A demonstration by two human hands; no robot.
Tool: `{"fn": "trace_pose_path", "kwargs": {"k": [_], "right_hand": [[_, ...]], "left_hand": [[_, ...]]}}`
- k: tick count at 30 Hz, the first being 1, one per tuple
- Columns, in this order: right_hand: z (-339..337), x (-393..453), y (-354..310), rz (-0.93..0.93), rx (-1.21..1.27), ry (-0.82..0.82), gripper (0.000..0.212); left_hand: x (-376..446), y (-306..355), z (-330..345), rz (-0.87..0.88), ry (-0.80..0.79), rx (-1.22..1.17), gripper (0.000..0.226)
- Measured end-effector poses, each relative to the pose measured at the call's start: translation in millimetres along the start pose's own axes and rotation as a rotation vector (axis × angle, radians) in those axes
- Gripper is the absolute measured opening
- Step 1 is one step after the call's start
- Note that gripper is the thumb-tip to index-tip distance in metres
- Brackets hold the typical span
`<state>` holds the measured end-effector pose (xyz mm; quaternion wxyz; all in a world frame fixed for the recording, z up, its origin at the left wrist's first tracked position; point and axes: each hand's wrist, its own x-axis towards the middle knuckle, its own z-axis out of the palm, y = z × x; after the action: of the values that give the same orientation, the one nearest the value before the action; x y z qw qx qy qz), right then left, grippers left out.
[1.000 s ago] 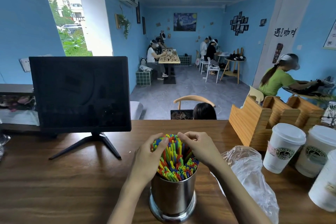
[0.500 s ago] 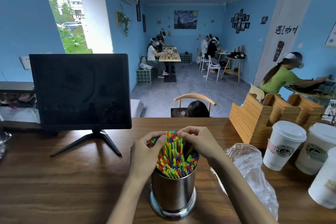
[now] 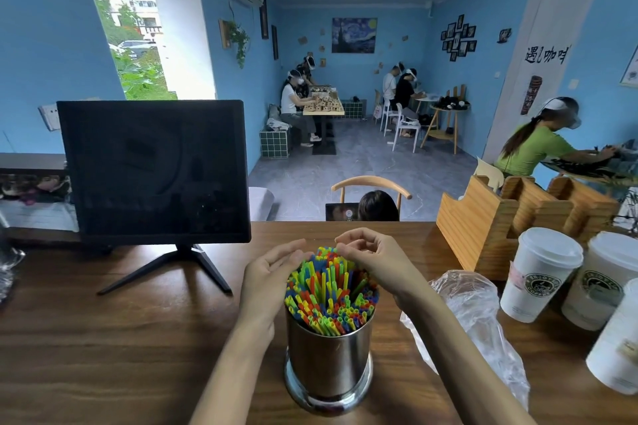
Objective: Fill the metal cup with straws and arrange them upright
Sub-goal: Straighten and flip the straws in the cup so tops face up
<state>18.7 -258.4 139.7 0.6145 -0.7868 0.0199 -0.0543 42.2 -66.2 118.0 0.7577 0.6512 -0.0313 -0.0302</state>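
My left hand [image 3: 272, 276] has eased off the bundle: a second ago it was cupped tight against the straws [image 3: 329, 290], and now its fingers are loosely spread, just brushing the tips at nine o'clock. My right hand [image 3: 371, 260] is curled over the far side at about one o'clock, thumb and fingertips nearly meeting above the tallest tips; I can't tell whether they actually pinch a straw. The straws stand packed in the metal cup [image 3: 328, 359], which sits on the wooden counter [image 3: 103, 348] right in front of me, and they lean less than they did. I'd judge the filling is done and only small straightening remains. At three o'clock lies the crumpled plastic bag [image 3: 473, 317], beyond it the lidded paper cups [image 3: 538, 272]; the dark monitor [image 3: 155, 169] stands at ten o'clock.
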Motion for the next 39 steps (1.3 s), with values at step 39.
{"fn": "trace_pose_path", "kwargs": {"k": [39], "right_hand": [[21.5, -43.8, -69.8, -0.044, 0.351, -0.495, 0.058]], "left_hand": [[-55.7, 114.3, 18.7, 0.796, 0.299, -0.497, 0.03]]}}
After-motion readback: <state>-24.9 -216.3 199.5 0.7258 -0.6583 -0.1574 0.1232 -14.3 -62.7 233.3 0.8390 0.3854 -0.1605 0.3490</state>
